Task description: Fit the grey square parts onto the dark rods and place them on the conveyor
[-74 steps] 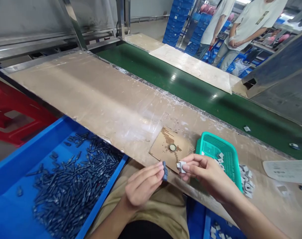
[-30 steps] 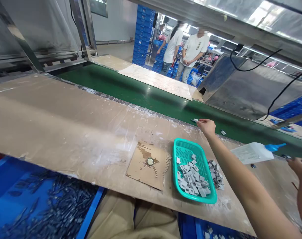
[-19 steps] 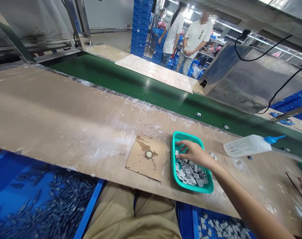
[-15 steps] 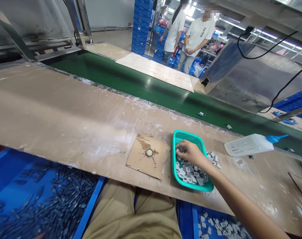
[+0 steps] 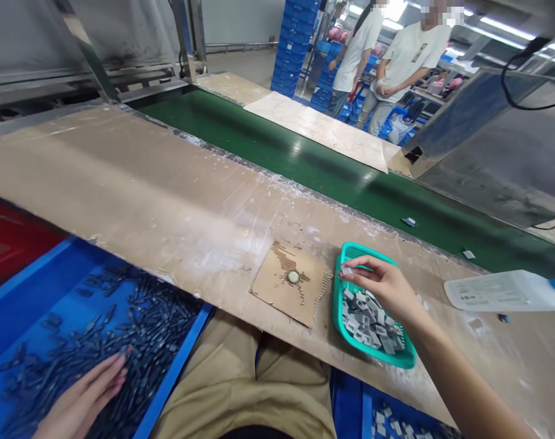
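My right hand [image 5: 382, 283] is above the left rim of a green plastic basket [image 5: 339, 317], pinching a small light-grey plastic piece [image 5: 347, 271] between thumb and fingertips. Many similar grey pieces [image 5: 369, 320] lie heaped in the basket. Low on the left, my left hand [image 5: 88, 393] is over a blue bin [image 5: 71, 277] full of small dark slender parts [image 5: 153, 332]. Its fingers are pressed together; whatever they hold at the tips is too small to make out. Between the hands lies a cardboard square [image 5: 272, 283] with a round cap-like piece [image 5: 294, 277] amid wet stains.
A translucent bottle [image 5: 501, 291] with a blue top lies right of the basket. Beyond the worktable runs a green conveyor belt [image 5: 314, 161] carrying a few small pieces. Another blue bin [image 5: 366, 405] with grey pieces sits below the table edge. Two people [image 5: 405, 61] stand far back.
My right hand has risen from the pile in the basket with a grey piece. My left hand has come into view over the dark parts. The view has swung left.
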Available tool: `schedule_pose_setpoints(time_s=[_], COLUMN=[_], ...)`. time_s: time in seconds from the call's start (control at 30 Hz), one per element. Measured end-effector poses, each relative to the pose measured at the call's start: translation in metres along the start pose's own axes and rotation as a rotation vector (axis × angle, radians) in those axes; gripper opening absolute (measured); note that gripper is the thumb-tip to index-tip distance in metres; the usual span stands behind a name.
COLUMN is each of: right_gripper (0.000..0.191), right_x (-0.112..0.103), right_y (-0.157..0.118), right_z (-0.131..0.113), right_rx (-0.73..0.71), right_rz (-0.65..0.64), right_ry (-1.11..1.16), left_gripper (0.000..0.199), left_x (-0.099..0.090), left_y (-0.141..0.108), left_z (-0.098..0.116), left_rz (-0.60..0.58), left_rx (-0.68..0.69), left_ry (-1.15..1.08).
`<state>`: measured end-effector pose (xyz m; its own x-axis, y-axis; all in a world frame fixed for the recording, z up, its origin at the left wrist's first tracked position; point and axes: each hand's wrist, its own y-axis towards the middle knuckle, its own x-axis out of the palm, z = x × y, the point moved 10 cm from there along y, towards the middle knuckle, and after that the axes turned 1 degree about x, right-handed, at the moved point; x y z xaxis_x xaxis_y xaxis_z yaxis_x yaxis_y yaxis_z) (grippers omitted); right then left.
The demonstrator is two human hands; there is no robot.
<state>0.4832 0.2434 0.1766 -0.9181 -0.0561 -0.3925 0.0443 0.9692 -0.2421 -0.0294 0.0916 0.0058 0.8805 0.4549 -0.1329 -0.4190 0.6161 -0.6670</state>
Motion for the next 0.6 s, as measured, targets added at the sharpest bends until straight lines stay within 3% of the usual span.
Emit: schedule_pose_setpoints(time_s=[0.13, 0.23, 0.3, 0.47, 0.6], right_gripper=[0.024, 0.018, 0.016, 0.018, 0.019], right_x=[0.049, 0.077, 0.089, 0.104, 0.101], right_y=[-0.001, -0.003, 0.001, 0.011, 0.007], right_z=[-0.036, -0.054, -0.056, -0.042, -0.047], right_rx=[-0.279, -0.47, -0.515, -0.518, -0.489], right_rz=[-0.097, -0.116, -0.135, -0.23, -0.204], right_ry=[-0.254, -0.556, -0.647, -0.677, -0.577], left_gripper=[0.034, 0.033, 0.027, 0.026, 0.029], left_x=[0.062, 0.112, 0.14, 0.178, 0.195], left_y=[-0.032, -0.057, -0.072, -0.089, -0.089], left_z=[0.02, 0.029, 0.035, 0.047, 0.058], left_rz=[-0.142, -0.333, -0.466, -0.579, -0.534], left_rx=[-0.024, -0.054, -0.04, 0.059, 0.178], left_ry=[-0.231, -0.247, -0.213, -0.188, -0.211])
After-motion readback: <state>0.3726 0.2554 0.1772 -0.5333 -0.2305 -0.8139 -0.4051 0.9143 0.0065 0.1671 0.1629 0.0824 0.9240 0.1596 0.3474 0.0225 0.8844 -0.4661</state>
